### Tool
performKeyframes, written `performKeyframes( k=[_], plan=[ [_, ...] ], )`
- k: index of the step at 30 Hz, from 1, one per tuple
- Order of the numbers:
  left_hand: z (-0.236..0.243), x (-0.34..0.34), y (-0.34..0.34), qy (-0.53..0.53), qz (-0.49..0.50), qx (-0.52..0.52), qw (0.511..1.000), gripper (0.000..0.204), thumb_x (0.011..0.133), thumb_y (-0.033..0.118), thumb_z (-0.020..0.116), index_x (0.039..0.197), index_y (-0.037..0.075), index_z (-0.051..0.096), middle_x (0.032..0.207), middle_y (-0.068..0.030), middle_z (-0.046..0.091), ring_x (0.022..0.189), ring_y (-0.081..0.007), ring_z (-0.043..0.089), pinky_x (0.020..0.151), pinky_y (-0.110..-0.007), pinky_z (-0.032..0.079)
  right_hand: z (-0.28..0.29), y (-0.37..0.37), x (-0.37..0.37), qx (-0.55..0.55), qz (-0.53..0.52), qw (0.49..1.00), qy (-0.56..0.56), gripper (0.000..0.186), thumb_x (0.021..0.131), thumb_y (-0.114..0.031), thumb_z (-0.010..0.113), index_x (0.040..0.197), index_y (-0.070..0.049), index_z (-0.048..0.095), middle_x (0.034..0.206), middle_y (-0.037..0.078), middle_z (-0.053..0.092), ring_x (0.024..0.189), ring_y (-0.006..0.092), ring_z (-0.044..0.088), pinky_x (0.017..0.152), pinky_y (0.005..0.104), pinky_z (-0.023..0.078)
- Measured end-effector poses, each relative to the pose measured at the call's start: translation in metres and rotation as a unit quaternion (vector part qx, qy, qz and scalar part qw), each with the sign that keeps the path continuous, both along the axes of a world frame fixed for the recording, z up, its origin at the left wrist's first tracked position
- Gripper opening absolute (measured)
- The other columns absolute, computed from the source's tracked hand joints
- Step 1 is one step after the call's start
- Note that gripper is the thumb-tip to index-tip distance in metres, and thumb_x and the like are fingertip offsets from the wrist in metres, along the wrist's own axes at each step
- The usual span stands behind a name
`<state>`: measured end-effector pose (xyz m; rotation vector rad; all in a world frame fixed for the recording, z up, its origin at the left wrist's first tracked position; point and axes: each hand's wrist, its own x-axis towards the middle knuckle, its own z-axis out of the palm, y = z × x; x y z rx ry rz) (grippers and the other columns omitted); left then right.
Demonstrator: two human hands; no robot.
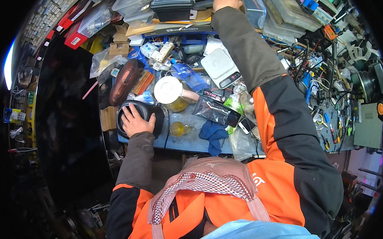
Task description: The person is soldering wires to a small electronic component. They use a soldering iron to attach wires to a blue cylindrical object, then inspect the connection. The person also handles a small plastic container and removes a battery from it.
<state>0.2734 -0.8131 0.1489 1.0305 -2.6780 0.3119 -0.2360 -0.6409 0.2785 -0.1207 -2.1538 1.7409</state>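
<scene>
Left hand (134,122) lies flat, palm down, fingers spread, on a black rounded housing (142,113) at the near left edge of the table (190,142); the grip rests on top of it, not clamped round it. Right hand (226,2) is stretched to the far side, fingers curled on the edge of a clear plastic box (255,10) in the far stack; how far the grip closes there I cannot tell, the frame edge cuts it off.

Just right of the housing: small glass cup (177,128) with yellow liquid, near edge. Beyond it a glass jar (175,98) with a white round lid, yellowish liquid inside. Right of the jar a dark shiny foil bag (215,111), flat, rectangular. Crumpled blue cloth (213,133) near the bag, at the near edge. White digital scale (220,66) farther back, centre. Blue pouch (189,75) left of the scale. Brown curved cover (124,80) far left of the jar. Red flat packs (74,34) with white labels at the far left. Dark lidded box (173,5) far centre, on stacked clear tubs; contents not readable. Tangle of wires and hand tools (326,120) on the right side.
</scene>
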Motion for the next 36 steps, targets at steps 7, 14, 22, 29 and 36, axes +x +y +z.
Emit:
performKeyframes(
  k=[7,14,22,29,36],
  plan=[
    [-0.003,0.003,-0.001,0.009,0.001,-0.004,1.000,0.110,0.077,0.063,0.085,0.164,0.008,0.044,0.167,-0.0249,0.042,0.142,-0.0485,0.050,0.110,-0.059,0.047,-0.019,0.014,-0.013,0.109,-0.012,0.991,0.079,0.038,0.087,-0.022,0.075,0.124,-0.013,0.071,0.118,0.031,0.060,0.108,0.0467,0.062,0.104,0.0533,0.050],
    [-0.001,-0.005,0.001,0.012,-0.010,-0.006,1.000,0.109,0.078,0.063,0.085,0.163,0.008,0.045,0.167,-0.0248,0.043,0.142,-0.0482,0.050,0.111,-0.058,0.047,-0.040,0.056,-0.064,0.518,0.125,0.838,0.114,0.048,0.093,-0.027,0.060,0.135,-0.009,0.075,0.142,0.031,0.064,0.123,0.0484,0.063,0.115,0.0509,0.045],
    [-0.004,0.006,-0.003,0.010,0.008,-0.030,0.999,0.110,0.076,0.064,0.086,0.163,0.011,0.045,0.165,-0.0216,0.047,0.141,-0.0452,0.053,0.107,-0.059,0.050,-0.012,0.054,-0.022,0.351,0.163,0.921,0.045,0.054,0.093,-0.026,0.061,0.143,-0.005,0.069,0.132,0.029,0.072,0.123,0.0441,0.068,0.113,0.0440,0.052],
    [-0.004,0.004,-0.002,0.009,0.005,-0.015,1.000,0.109,0.076,0.061,0.086,0.163,0.010,0.045,0.166,-0.0234,0.044,0.141,-0.0470,0.051,0.108,-0.058,0.049,-0.022,0.078,-0.047,0.238,0.225,0.941,0.081,0.032,0.091,-0.020,0.067,0.117,-0.008,0.083,0.104,0.022,0.080,0.102,0.0326,0.077,0.094,0.0413,0.058],
    [-0.005,0.002,-0.002,0.019,-0.002,-0.021,1.000,0.108,0.075,0.061,0.086,0.162,0.010,0.047,0.165,-0.0224,0.046,0.141,-0.0464,0.052,0.107,-0.058,0.050,0.010,0.086,-0.026,0.199,0.218,0.955,0.034,0.028,0.091,-0.014,0.063,0.108,-0.006,0.085,0.100,0.020,0.081,0.098,0.0341,0.077,0.088,0.0426,0.059]
  ],
)
